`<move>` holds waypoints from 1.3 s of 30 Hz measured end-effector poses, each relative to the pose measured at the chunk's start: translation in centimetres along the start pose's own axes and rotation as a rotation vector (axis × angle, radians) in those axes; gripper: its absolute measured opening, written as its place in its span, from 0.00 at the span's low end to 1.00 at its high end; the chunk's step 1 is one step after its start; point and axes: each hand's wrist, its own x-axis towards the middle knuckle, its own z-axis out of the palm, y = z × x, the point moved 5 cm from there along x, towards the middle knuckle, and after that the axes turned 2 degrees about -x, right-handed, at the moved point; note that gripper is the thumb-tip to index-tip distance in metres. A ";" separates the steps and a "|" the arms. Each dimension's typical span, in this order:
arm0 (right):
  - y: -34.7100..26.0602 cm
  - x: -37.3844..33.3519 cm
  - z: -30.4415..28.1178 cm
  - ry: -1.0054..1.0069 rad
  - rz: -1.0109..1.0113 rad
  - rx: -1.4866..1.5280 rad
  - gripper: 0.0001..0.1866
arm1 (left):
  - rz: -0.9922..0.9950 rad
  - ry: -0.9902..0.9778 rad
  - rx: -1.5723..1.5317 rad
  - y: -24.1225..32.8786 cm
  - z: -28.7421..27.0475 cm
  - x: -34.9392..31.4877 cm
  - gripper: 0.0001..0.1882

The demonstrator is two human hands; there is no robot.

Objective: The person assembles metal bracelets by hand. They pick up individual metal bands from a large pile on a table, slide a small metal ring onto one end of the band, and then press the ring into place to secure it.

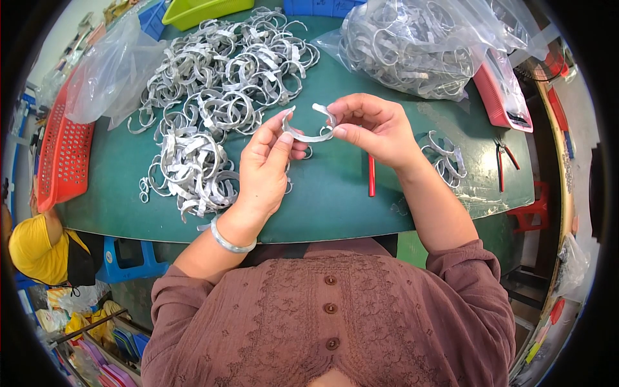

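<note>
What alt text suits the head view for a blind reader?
The left hand and right hand hold a grey C-shaped ring above a green table. A heap of similar rings lies to the left; a clear bag of more rests at upper right.

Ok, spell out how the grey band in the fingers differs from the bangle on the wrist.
The grey band is held between the fingers of the left hand and right hand, while the bangle sits around the left wrist. The band shows an open gap facing away from the person; the bangle's visible part shows none. Both are curved and pale.
</note>
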 end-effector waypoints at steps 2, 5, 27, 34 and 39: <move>-0.1 0.0 0.0 0.008 -0.024 -0.039 0.12 | 0.007 0.001 0.008 0.1 0.0 0.0 0.16; 0.0 0.1 -0.1 0.044 -0.061 -0.065 0.11 | 0.009 0.000 0.015 0.0 0.0 0.0 0.17; 0.7 0.3 -0.5 0.020 0.029 -0.086 0.10 | 0.101 0.001 0.039 0.5 0.0 -0.1 0.17; 0.7 0.4 -0.5 0.019 -0.064 -0.019 0.10 | 0.177 -0.053 -0.003 0.9 0.4 -0.4 0.21; 0.7 0.4 -0.5 0.014 -0.089 -0.011 0.10 | 0.205 -0.103 -0.066 1.2 0.7 -0.5 0.26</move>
